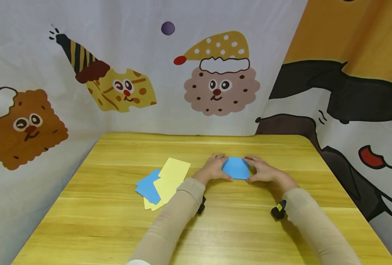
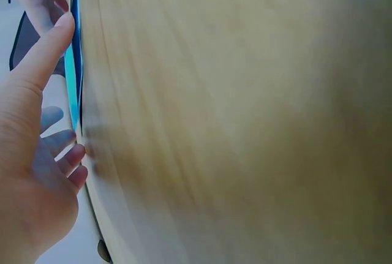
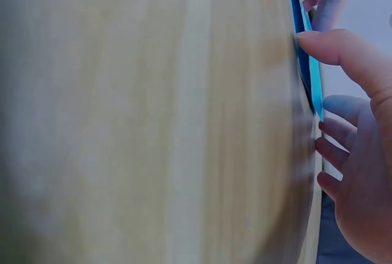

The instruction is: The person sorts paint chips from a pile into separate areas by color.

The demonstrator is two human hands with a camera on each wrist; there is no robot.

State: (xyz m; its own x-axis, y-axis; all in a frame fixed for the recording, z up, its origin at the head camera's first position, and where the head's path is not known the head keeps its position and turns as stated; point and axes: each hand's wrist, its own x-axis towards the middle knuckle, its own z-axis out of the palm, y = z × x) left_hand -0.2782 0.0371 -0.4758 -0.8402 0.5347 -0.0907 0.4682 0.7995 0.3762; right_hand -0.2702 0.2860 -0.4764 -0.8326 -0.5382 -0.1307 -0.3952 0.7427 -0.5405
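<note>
Blue paper sheet (image 1: 236, 168), mid-counter toward the far edge, pinched at opposite sides by left hand (image 1: 213, 168) and right hand (image 1: 265, 170), fingers (image 3: 343, 52) curled to steady it; spare sheets (image 1: 161, 183) lie left.

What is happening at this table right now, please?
A person in beige sleeves is working on a blue paper sheet that lies on the yellow wooden table. The left hand and the right hand hold it from either side, thumbs at its near corners and fingers at its far edge. The sheet appears partly folded. To the left lies a loose pile of blue and pale yellow paper squares, untouched by either hand.
</note>
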